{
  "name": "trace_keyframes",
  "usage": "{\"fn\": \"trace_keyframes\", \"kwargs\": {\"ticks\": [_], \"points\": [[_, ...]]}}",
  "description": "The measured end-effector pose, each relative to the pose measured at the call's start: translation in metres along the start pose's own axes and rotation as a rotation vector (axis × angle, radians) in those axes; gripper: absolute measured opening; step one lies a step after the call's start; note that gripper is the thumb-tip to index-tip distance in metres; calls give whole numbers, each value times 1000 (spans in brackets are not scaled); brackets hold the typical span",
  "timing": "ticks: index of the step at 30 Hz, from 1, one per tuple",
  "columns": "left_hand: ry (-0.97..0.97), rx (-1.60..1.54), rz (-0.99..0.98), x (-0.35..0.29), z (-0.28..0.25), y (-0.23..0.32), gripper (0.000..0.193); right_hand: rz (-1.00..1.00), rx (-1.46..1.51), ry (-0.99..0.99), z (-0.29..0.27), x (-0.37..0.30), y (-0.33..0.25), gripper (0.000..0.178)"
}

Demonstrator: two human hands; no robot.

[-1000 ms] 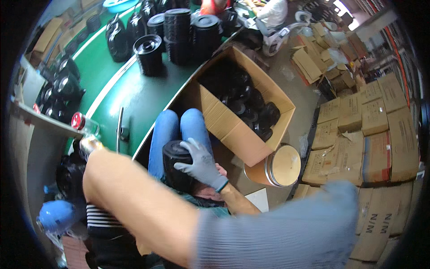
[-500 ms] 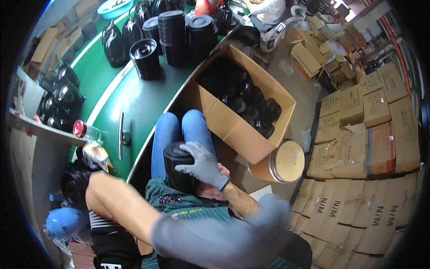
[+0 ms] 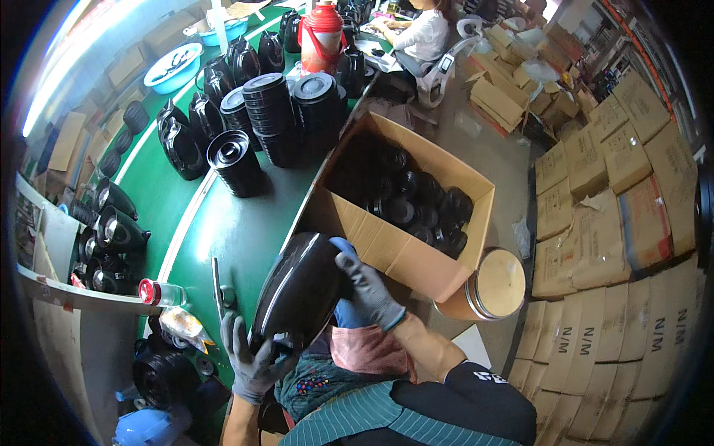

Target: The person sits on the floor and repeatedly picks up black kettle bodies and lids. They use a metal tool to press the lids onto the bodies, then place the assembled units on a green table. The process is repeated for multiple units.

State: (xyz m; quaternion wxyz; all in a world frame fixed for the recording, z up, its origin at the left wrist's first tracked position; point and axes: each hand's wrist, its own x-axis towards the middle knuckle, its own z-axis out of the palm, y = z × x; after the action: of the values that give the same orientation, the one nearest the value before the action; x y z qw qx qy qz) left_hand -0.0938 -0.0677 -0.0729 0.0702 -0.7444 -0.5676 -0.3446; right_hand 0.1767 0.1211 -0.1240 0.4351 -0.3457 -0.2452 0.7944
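A large glossy black plastic housing (image 3: 294,293) with rounded sides is tilted above my lap, between my two grey-gloved hands. My left hand (image 3: 256,360) grips its lower end, fingers wrapped at the edge. On the other side my right hand (image 3: 370,291) holds the housing's right edge, its fingertips partly out of sight behind it. Beneath it lie my lap, a patterned green cloth and a pink cloth (image 3: 364,351). To the right stands an open cardboard box (image 3: 416,256) with several round black parts (image 3: 405,212) inside.
Stacked black cylindrical parts (image 3: 268,111) and black housings (image 3: 182,149) stand on the green table (image 3: 223,223). Left of me are a red-lidded jar (image 3: 162,293) and an upright metal bar (image 3: 218,286). A round drum (image 3: 498,286) and stacked cartons (image 3: 587,327) are at right; a person (image 3: 428,37) sits beyond.
My right hand was on a black cylinder on my lap while a blurred arm reached left. Now both hands hold the large black housing. The view has shifted, showing more of the table's far end.
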Motion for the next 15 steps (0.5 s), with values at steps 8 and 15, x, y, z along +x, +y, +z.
{"fn": "trace_keyframes", "kwargs": {"ticks": [8, 15], "points": [[102, -2, -373, 67, -31, -71, 58, 485, 124, -267, 26, 43, 13, 80], [153, 349, -710, 164, -36, -292, 45, 628, 516, -718, -24, 89, 26, 88]]}}
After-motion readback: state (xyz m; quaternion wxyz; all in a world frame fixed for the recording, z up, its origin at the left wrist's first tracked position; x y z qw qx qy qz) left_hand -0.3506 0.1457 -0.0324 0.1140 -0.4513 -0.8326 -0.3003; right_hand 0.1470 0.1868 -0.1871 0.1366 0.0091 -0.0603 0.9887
